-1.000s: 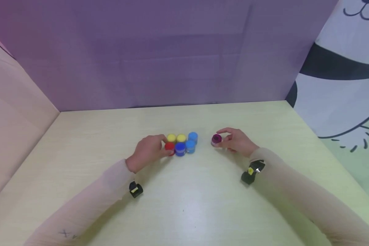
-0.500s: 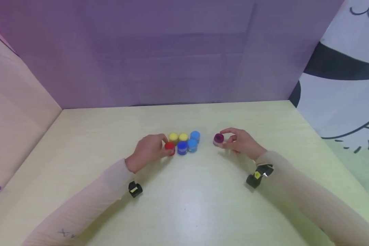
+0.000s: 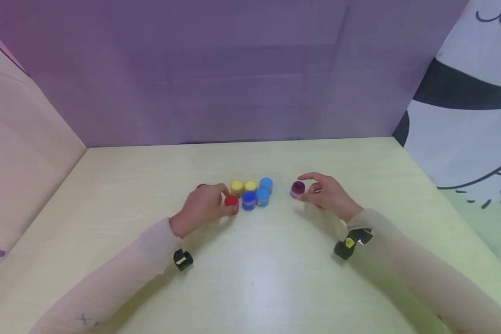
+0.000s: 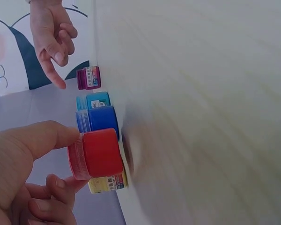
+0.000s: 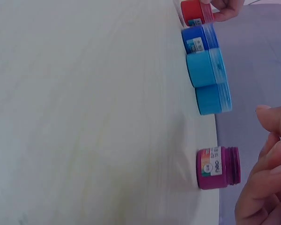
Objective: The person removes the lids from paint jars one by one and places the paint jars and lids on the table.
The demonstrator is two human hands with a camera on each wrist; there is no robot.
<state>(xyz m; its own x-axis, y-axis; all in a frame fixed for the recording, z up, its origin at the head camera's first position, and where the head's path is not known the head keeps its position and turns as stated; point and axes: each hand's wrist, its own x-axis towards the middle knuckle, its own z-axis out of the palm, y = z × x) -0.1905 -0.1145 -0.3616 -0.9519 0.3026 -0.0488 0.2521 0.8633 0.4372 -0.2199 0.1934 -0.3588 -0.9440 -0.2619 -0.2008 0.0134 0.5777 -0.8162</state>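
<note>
In the head view my left hand [image 3: 202,207] pinches a red paint jar [image 3: 231,204] between thumb and fingers, at the near left of a cluster of jars. The left wrist view shows the thumb on the jar's lid edge. Beside it stand a dark blue jar [image 3: 248,201], two light blue jars [image 3: 262,197] and two yellow jars [image 3: 236,188]. To their right is a purple paint jar [image 5: 213,168] without a lid, its threaded neck showing. My right hand [image 3: 327,195] hovers by it, fingers loosely bent, apart from the jar in both wrist views.
The jars stand on a pale wooden table [image 3: 250,269]. Behind it rises a purple cloth wall [image 3: 250,93], with a pale panel [image 3: 21,139] at left. A small dark red bit [image 3: 201,185] shows behind my left hand, mostly hidden.
The red jar, in my left hand, has shifted slightly left and nearer, opening a small gap to the dark blue jar. My right hand has drawn slightly right. The head view has shifted a little.
</note>
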